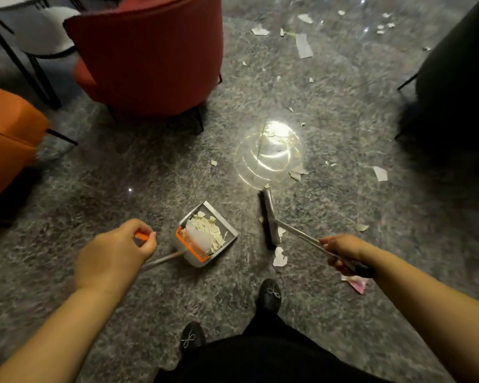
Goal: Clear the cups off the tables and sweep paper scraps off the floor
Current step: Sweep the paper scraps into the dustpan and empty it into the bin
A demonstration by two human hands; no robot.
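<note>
My left hand (116, 250) grips the orange-topped handle of a grey dustpan (227, 222), which stands on the floor and holds a heap of pale paper scraps (208, 230). My right hand (342, 251) grips the metal handle of a broom; its grey head (268, 217) lies on the floor just right of the dustpan. Loose scraps lie beside the broom head (280, 257), further out by a bright light reflection (297, 172), at the right (380, 173) and far back (304, 45). A pink scrap (357, 284) lies under my right wrist.
A red armchair (150, 53) stands at the back left, an orange seat (9, 139) at the left edge, and a dark chair (459, 78) at the right. A white chair with black legs (39, 37) sits behind. My two shoes (270, 295) are below.
</note>
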